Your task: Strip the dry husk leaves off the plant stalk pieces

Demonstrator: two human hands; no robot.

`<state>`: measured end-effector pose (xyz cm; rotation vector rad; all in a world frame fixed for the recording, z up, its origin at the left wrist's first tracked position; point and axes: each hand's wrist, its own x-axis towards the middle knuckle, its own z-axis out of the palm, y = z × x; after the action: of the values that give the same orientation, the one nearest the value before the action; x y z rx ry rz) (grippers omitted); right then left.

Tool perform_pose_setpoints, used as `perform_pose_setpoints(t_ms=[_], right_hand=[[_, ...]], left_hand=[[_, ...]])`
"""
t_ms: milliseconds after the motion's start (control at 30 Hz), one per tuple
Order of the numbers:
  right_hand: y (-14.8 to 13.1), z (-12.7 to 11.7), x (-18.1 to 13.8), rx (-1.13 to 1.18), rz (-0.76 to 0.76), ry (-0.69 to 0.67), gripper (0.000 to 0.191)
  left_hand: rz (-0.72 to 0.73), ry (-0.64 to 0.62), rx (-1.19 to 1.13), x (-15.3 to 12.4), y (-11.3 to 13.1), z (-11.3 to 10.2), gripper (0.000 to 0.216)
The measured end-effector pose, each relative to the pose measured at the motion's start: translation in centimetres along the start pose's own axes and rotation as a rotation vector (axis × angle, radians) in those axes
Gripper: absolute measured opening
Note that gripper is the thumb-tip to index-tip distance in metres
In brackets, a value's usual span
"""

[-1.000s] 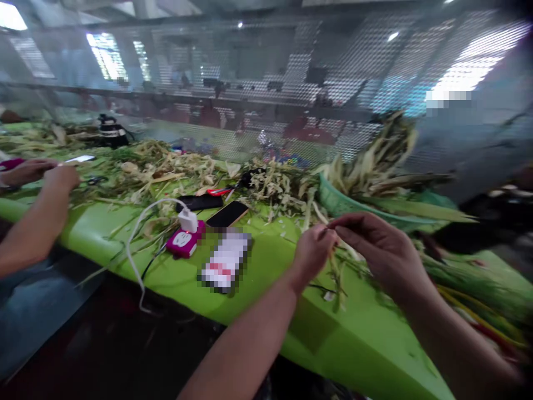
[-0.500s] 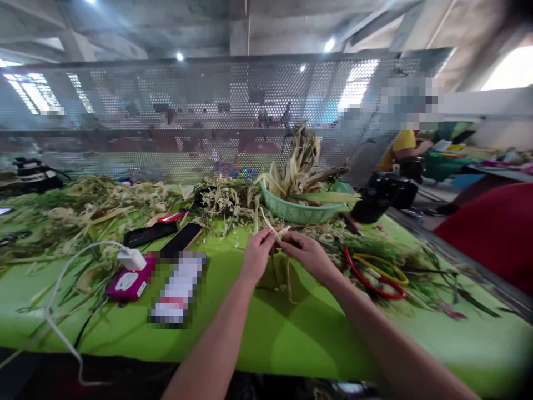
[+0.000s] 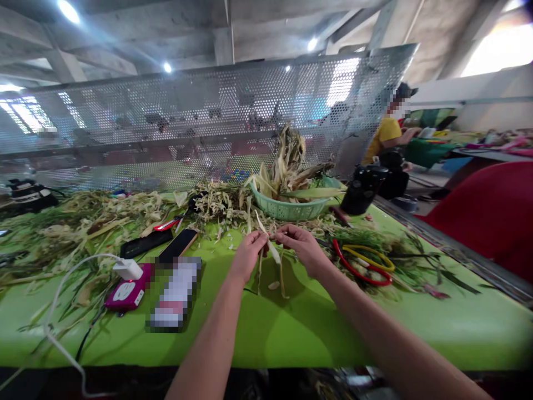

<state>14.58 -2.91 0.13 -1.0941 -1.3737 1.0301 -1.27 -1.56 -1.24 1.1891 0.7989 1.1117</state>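
Note:
My left hand point(image 3: 245, 256) is closed in a pinch on a pale strip of dried corn husk point(image 3: 275, 253), whose ends point up and hang down between the hands. My right hand point(image 3: 303, 248) pinches the same husk work from the other side, thumb and forefinger together. Both hands hover over the green table point(image 3: 266, 339), fingertips almost meeting. Just beyond them stands a green plastic basket point(image 3: 287, 210) filled with dried husks point(image 3: 287, 166). The exact knot or joint at the fingertips is too small to make out.
To the left lie a dark phone point(image 3: 178, 246), a pixelated phone point(image 3: 175, 294), and a magenta power bank point(image 3: 127, 294) with a white cable. Red-handled point(image 3: 358, 269) and yellow-handled tools lie right, among green strands. Behind are husk scraps point(image 3: 220, 203), a black bottle point(image 3: 362, 189) and a perforated metal screen point(image 3: 187, 122).
The view has shifted slightly right. My fingertips have drawn a little apart, and a wider piece of the husk strip now hangs down between them.

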Motion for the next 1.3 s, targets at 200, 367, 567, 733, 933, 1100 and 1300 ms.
perform_pose_setpoints(t_ms=[200, 367, 567, 733, 933, 1100, 1300], right_hand=[[0.1, -0.4, 0.3, -0.062, -0.057, 0.055, 0.025], [0.9, -0.5, 0.6, -0.117, -0.112, 0.08, 0.025], [1.6, -0.6, 1.0, -0.227, -0.15, 0.117, 0.025], [0.9, -0.7, 0.7, -0.187, -0.18, 0.161, 0.025], [0.6, 0.0, 0.1, -0.098, -0.082, 0.034, 0.03], [1.1, 0.6, 0.2, -0.068, -0.044, -0.074, 0.029], [1.1, 0.4, 0.1, -0.256, -0.179, -0.019, 0.017]], left_hand=[[0.057, -0.047, 0.187, -0.5, 0.4, 0.5, 0.032], [0.062, -0.08, 0.265, -0.7, 0.7, 0.5, 0.032], [0.009, -0.191, 0.257, -0.4, 0.4, 0.4, 0.029], [-0.042, -0.079, 0.114, -0.1, 0.0, 0.0, 0.032], [-0.104, 0.12, -0.182, 0.5, -0.3, -0.4, 0.035], [-0.056, 0.138, -0.207, 0.9, -0.8, -0.6, 0.032], [-0.113, 0.107, -0.273, 0.8, -0.6, -1.0, 0.029]])
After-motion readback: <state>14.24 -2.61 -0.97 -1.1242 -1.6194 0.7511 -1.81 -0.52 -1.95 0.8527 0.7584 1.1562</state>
